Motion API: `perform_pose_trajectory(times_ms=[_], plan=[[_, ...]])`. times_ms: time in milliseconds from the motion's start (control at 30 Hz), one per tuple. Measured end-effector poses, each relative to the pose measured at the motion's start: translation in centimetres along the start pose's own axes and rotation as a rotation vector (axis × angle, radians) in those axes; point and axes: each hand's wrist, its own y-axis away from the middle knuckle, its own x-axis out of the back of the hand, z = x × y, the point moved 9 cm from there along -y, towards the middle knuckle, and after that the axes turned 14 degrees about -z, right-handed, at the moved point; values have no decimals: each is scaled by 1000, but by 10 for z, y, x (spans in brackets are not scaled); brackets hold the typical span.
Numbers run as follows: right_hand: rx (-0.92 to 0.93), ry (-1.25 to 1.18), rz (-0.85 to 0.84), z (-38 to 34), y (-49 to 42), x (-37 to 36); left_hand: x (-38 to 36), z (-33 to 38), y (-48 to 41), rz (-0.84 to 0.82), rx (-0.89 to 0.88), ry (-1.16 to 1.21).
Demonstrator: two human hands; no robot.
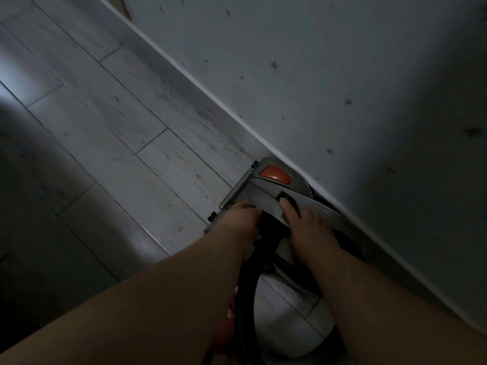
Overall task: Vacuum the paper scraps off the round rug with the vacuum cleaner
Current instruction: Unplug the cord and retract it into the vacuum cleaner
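The room is dim. A grey canister vacuum cleaner (266,191) with an orange button (275,173) stands on the floor against the wall. Its black hose (246,283) runs from the top of the body down toward me. My left hand (241,216) is curled round the black hose fitting (268,225) where it enters the body. My right hand (305,222) lies on the grey top, with one straight finger pressing a black switch (288,200). No rug or paper scraps are in view.
Grey wood-look floorboards (110,122) stretch to the left. A pale wall (342,75) with small dark star marks and a white skirting board (210,93) runs diagonally on the right. Something red (229,314) shows beside the hose under my left forearm.
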Motion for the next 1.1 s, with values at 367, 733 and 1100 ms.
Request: perform_pose_trajectory(times_ms=[367,733,1100], plan=[[41,13,-50,-7,-19,4,-26,-6,-4,12,28,150],[-134,-123,-217,-2,-35,9,-32,2,0,-11,81,288],[-88,-172,-206,-71,-15,50,19,65,39,36,13,106]])
